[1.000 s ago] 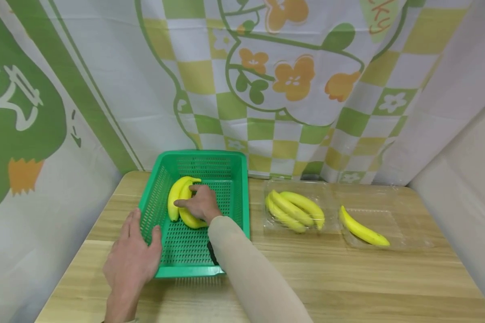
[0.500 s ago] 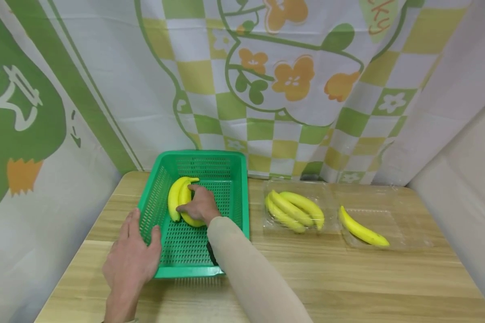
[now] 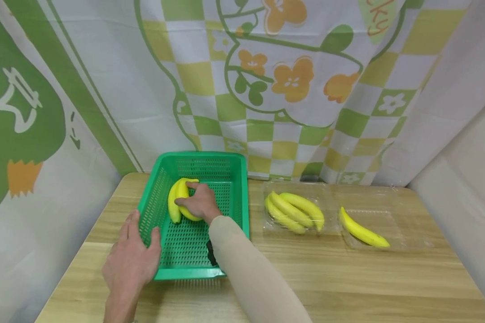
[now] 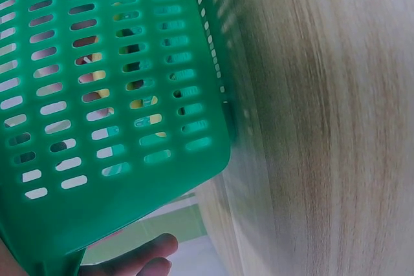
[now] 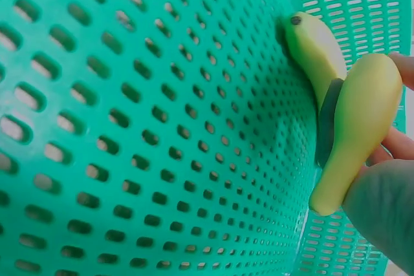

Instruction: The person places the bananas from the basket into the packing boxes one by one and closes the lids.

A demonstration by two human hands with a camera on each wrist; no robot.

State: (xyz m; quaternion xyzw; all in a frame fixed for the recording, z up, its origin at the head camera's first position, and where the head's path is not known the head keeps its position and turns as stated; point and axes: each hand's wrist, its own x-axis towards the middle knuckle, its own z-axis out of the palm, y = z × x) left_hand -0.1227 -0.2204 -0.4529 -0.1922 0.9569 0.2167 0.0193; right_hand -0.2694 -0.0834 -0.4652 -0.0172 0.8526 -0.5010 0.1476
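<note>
A green plastic basket (image 3: 178, 272) stands on the table, with two yellow bananas side by side in it. My right hand (image 3: 202, 201) reaches into it and pinches the right-hand banana (image 3: 182, 190) between thumb and fingers. In the right wrist view this gripped banana (image 5: 369, 101) overlaps the other banana (image 5: 317, 46), which lies against the basket's floor. At the basket's left wall, my left hand (image 3: 131, 258) holds the rim, thumb over the inner side and fingers along the outside. The left wrist view shows the outstretched fingers (image 4: 152, 253) past the basket's corner.
Right of the basket, a clear plastic clamshell box (image 3: 329, 220) lies with its halves spread. Several bananas (image 3: 293, 211) show in its left half and a single banana (image 3: 363, 229) in its right half. A small black object (image 3: 210, 253) sits by the basket's front right corner.
The banana in my right hand has shifted slightly up and left, closer against the other banana. My left hand stays at the basket's rim.
</note>
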